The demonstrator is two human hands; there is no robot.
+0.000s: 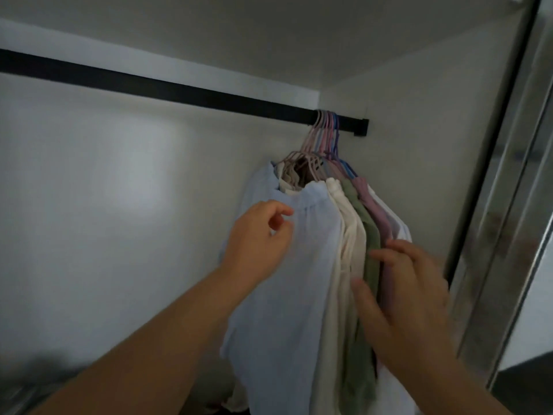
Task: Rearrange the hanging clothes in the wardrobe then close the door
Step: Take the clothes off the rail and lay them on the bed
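Clothes (329,250) hang bunched at the right end of the black rail (179,88), on pastel hangers (324,136), next to the wardrobe's side wall; left hand (257,238) rests on the blue shirt (287,295), fingers loosely curled, gripping nothing; right hand (407,298) presses flat, fingers straight, on the green garment (368,235); mirrored door (508,205) stands open at right.

Both bare forearms reach toward one o'clock, the left hand (258,235) with fingers loosely curled, the right hand (410,298) flat with fingers straight.
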